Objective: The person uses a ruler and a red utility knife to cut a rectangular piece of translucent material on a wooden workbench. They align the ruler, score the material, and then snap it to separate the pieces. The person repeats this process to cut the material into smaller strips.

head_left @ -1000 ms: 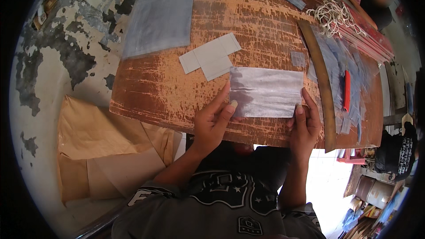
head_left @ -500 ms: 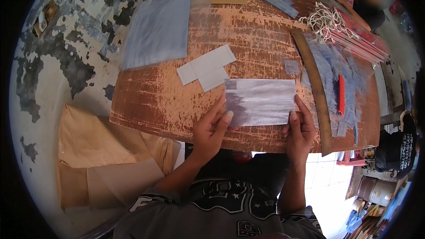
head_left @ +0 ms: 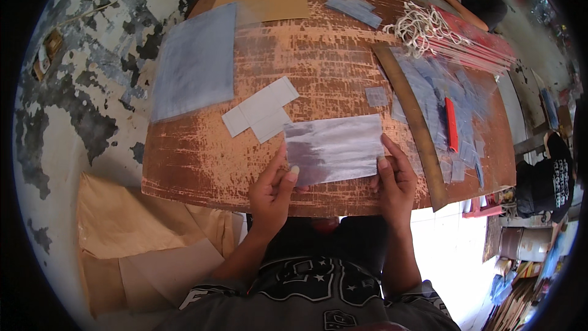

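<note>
Head view: clear plastic sheet [head_left: 334,148], rectangular, glossy and streaked with glare, lying flat on worn copper-brown tabletop [head_left: 324,55] with scratched, flaking finish. Left hand [head_left: 272,191] at sheet's near left corner, thumb and fingertips pinching the edge, fingers curled close together. Right hand [head_left: 395,179] at near right corner, fingers narrow, tips pressing the sheet's right edge. Just beyond left fingertips, two pale grey card rectangles [head_left: 260,110], matte, overlapping at an angle, touching the sheet's far left corner. Farther beyond and to the left of them, large bluish-grey film sheet [head_left: 195,64], smooth, overhanging the table edge. Just right of right fingertips, long flat brown ruler-like strip [head_left: 411,119] running diagonally. Past it, heap of small transparent plastic pieces [head_left: 438,89], shiny, with slim red utility knife [head_left: 451,124] lying on top. Well beyond, tangle of white cord loops [head_left: 422,27] and a small bluish film scrap [head_left: 354,9]. Below left wrist, crumpled tan paper [head_left: 135,239], creased and soft-looking.
</note>
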### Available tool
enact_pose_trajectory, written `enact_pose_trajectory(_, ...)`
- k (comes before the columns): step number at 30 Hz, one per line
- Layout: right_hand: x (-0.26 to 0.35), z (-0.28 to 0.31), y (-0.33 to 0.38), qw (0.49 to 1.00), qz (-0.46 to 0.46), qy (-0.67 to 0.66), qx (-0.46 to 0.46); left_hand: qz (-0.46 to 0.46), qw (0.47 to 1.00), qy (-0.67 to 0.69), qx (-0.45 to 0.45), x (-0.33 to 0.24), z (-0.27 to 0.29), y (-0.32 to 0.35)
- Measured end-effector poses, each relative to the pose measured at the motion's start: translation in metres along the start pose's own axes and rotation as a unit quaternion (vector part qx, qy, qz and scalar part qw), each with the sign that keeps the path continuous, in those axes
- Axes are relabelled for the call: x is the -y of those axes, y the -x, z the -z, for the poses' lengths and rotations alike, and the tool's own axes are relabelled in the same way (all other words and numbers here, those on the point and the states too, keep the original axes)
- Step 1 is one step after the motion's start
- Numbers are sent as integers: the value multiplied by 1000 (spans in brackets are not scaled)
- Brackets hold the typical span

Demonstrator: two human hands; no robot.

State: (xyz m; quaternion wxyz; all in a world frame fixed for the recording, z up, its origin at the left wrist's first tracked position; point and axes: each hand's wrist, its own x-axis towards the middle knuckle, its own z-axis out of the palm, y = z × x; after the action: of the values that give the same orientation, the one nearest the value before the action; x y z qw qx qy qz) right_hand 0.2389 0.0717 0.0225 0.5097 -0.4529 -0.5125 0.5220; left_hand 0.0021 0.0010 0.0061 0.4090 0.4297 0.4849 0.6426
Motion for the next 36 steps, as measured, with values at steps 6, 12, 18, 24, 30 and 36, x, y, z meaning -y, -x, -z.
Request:
enact_pose_trajectory(6,-4,4,0,1000,4,-17,17,-8,1000,2,-2,1,0,0)
enact_pose_trajectory(12,-5,6,-2,1000,12,-5,15,-26,999,-18,9,-2,-1,-3)
enact_pose_trajectory(18,-4,2,-1,1000,-7,-6,8,-40,998,-47,6,1,3,-3)
enact_pose_trajectory(24,-3,3,0,1000,2,16,-2,-29,998,-50,3,3,-3,-3)
enact_pose_trajectory(30,8,2,-5,998,-35,43,14,15,1000,-26,-8,-3,-2,-5)
enact_pose_trajectory(36,18,5,-11,996,-67,54,19,54,996,-61,-35,-13,-5,-15)
